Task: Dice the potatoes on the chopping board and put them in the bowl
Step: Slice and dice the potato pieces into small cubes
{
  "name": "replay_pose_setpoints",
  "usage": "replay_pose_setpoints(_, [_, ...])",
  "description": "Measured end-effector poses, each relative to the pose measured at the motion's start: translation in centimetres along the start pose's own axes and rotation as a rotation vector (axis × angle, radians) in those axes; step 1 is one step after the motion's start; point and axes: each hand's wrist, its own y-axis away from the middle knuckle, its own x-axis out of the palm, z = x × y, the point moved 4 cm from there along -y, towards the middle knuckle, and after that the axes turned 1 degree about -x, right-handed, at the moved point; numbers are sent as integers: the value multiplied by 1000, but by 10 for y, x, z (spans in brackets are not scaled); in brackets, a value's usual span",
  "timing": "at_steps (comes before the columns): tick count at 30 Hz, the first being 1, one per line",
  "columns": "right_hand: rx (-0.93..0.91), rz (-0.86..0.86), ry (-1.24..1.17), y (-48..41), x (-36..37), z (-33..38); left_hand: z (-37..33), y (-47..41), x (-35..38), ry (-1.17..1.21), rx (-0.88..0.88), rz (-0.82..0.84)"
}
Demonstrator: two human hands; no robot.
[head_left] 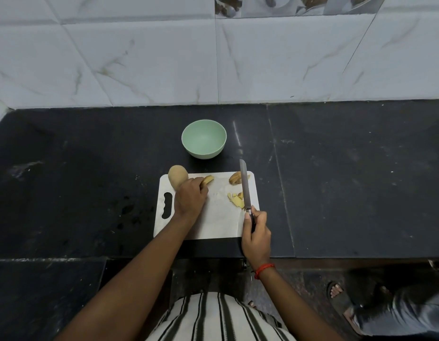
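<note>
Two hands work over the board (213, 225), as I see it from the head camera. The left hand (190, 198) lies knuckles up, its forearm slanting in from the lower left. Its fingers curl down onto a potato slice (208, 179) near the board's far edge. A whole potato (177, 178) touches that hand on its left and overhangs the far left corner. The right hand (256, 233) is clenched round the handle of a knife (245, 188), with a red band (264, 269) at the wrist. The blade points away from me along the board's right side. Cut pieces (235, 199) lie just left of the blade, and a skin-on chunk (234, 179) sits at the far right corner. Beyond the board, on the dark tabletop (90, 168), stands the green bowl (203, 139).
</note>
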Motion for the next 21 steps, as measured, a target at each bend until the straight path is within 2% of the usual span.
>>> replay_pose_setpoints(3, [-7, 4, 2, 0, 0, 0, -1, 3, -3, 58, 41, -86])
replay_pose_setpoints(6, [-3, 3, 5, -1, 0, 1, 0, 9, -4, 119, 41, -101])
replay_pose_setpoints(14, [-3, 18, 7, -1, 0, 0, 6, 23, -2, 244, -160, -45])
replay_pose_setpoints(16, [1, 28, 9, -2, 0, -1, 6, 21, -3, 314, -245, -19])
replay_pose_setpoints(19, [4, 33, 9, -1, 0, -2, 10, 17, 0, 569, -507, 60])
replay_pose_setpoints(21, [2, 33, 13, -1, 0, -3, 13, 15, 1, 655, -603, 56])
